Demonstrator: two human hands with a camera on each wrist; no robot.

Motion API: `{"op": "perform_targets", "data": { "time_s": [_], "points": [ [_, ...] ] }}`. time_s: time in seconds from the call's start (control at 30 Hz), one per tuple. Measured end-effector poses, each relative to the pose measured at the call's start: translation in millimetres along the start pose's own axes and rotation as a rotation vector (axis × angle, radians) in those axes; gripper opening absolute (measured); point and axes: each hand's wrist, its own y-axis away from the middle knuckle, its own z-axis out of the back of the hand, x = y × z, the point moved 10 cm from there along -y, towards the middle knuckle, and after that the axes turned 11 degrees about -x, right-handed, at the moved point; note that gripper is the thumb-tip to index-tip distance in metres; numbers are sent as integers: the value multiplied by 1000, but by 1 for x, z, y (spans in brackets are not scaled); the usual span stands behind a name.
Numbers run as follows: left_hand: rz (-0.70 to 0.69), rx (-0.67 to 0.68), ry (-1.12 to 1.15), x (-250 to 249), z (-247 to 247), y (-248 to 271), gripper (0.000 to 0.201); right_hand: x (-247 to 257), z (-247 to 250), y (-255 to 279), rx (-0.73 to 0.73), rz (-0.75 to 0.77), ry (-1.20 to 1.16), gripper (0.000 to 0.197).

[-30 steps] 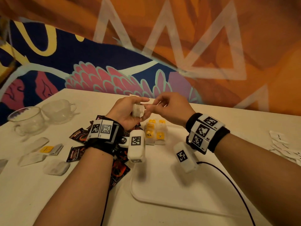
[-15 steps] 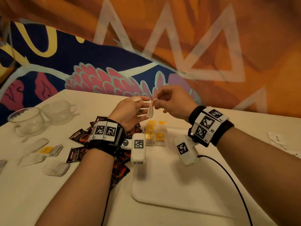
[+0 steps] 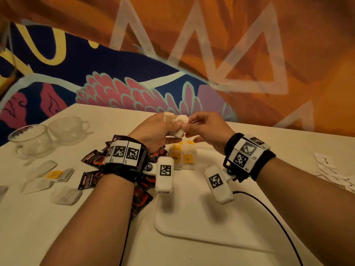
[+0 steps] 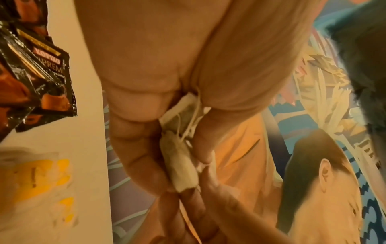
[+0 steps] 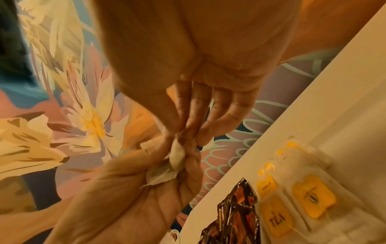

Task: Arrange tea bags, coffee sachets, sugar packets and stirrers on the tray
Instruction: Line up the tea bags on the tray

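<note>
Both hands meet above the far edge of the white tray (image 3: 192, 225). My left hand (image 3: 159, 129) grips a white tea bag (image 3: 179, 123) with its string bunched against it; the tea bag (image 4: 179, 158) lies between thumb and fingers. My right hand (image 3: 203, 127) pinches the same tea bag (image 5: 177, 155) at its end with thumb and fingertips. Tea bags with yellow tags (image 3: 182, 156) stand in a row on the tray's far side. Black and red coffee sachets (image 3: 92, 169) lie in a heap left of the tray.
Two glass cups (image 3: 32, 139) stand at the far left of the table. Loose tea bags (image 3: 57, 175) lie left of the sachets. White paper packets (image 3: 334, 173) are spread at the right edge. A black cable (image 3: 269, 214) runs across the tray's right side.
Half a second ago the tea bag's string was stretched between the hands; now the hands are back together with the bag bunched between them.
</note>
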Motion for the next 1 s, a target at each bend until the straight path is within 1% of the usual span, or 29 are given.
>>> {"op": "perform_targets", "data": {
  "time_s": [0.1,0.13,0.2,0.3,0.37,0.43,0.53,0.6,0.67,0.73,0.83,0.87,0.93,1.0],
  "points": [
    [29,-38,37,-2,5,3,22,0,0,0,-29,15,-36,9],
    [28,-43,47,-4,6,4,20,1,0,0,-29,12,-39,7],
    [18,-23,24,-5,5,6,21,1,-2,0,-10,6,-36,9],
    [8,-37,-62,-6,5,8,9,0,-4,1,10,-10,-38,9],
    [5,-104,-153,-5,14,4,11,-7,-8,2,22,-42,-16,7],
    [0,-192,-232,-3,31,0,15,-23,-16,6,64,-96,49,9],
    [38,-266,-170,1,48,-1,20,-55,-37,17,164,-179,201,14],
    [53,-259,-114,0,48,2,21,-71,-48,24,207,-229,262,17],
    [50,-235,-104,-2,44,3,21,-77,-54,27,222,-255,304,19],
    [55,-219,-129,-1,41,3,21,-77,-56,26,211,-237,398,21],
    [69,-208,-150,2,39,3,23,-67,-53,21,181,-72,712,21],
    [70,-206,-144,1,39,3,25,-66,-53,22,191,-45,772,20],
    [65,-196,-119,0,38,3,29,-64,-51,22,210,-36,816,20],
    [57,-166,-86,-1,35,5,32,-58,-41,17,170,-42,804,25]
  ]
}}
